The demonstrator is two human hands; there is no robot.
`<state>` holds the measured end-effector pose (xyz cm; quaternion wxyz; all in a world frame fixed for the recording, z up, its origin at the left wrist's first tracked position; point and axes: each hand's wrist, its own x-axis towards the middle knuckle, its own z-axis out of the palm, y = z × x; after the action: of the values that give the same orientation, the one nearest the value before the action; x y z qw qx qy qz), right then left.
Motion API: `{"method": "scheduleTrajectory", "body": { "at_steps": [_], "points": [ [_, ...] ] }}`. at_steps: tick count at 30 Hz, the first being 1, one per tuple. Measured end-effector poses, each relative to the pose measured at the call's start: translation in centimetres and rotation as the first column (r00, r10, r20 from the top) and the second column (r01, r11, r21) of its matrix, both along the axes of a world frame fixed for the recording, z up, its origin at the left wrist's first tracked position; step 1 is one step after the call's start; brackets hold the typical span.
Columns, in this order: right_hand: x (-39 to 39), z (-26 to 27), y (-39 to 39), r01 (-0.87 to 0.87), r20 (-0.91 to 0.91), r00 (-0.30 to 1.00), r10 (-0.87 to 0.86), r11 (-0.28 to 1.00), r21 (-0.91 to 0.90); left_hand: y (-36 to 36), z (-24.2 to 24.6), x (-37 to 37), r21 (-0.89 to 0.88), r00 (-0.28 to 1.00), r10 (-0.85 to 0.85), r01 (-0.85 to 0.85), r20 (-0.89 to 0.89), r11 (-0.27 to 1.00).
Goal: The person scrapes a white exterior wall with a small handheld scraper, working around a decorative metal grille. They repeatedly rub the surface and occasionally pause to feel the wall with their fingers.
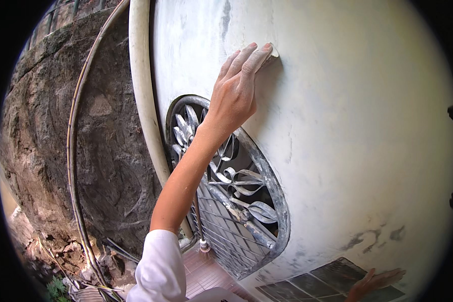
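Note:
My left hand (237, 85) reaches up against a white painted wall (347, 113), its fingers coated in pale dust. Under the fingertips it presses a small, dusty, pale-edged piece (273, 52) to the wall; most of that piece is hidden, so its kind is unclear. At the lower right, my right hand (379, 281) is held with its thumb apart from the fingers and nothing in it. It is close to the wall above dark tiles (305, 285); whether it touches is hard to tell. Behind my left forearm stands an arched metal gate (283, 211) with leaf-shaped ironwork.
A pale vertical pipe (141, 87) runs along the wall's left edge. Further left, long bent poles (73, 151) lean before a rough rock face (109, 158). A long-handled brush (204, 245) stands by the gate on reddish floor tiles (196, 271).

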<state>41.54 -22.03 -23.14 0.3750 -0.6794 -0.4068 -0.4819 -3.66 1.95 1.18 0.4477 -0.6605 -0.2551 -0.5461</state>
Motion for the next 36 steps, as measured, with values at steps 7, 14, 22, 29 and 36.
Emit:
{"method": "scheduleTrajectory", "body": {
  "at_steps": [7,14,22,29,36],
  "points": [
    [0.3,-0.2,0.1,-0.039,-0.009,0.999,0.039,0.999,0.006,-0.3,-2.4,-0.1,-0.055,0.999,-0.031,0.034,0.044,0.998],
    [0.6,-0.3,0.0,0.018,0.008,1.0,-0.018,0.999,-0.033,0.0,-2.6,0.5,0.072,0.996,-0.066,0.062,0.06,0.995],
    [0.5,-0.4,-0.2,0.006,0.017,1.0,-0.005,1.0,-0.015,0.2,-2.0,0.4,0.088,0.927,-0.267,0.252,0.262,0.964],
    [-0.1,0.0,-0.2,-0.004,0.0,1.0,0.004,1.0,-0.016,-0.4,-0.1,1.5,0.173,0.969,-0.175,0.145,0.173,0.974],
    [-0.1,-0.1,-0.2,-0.028,0.004,1.0,0.028,0.999,-0.023,0.1,-0.9,2.7,0.034,0.849,-0.306,0.323,0.431,0.946]
  ]
}}
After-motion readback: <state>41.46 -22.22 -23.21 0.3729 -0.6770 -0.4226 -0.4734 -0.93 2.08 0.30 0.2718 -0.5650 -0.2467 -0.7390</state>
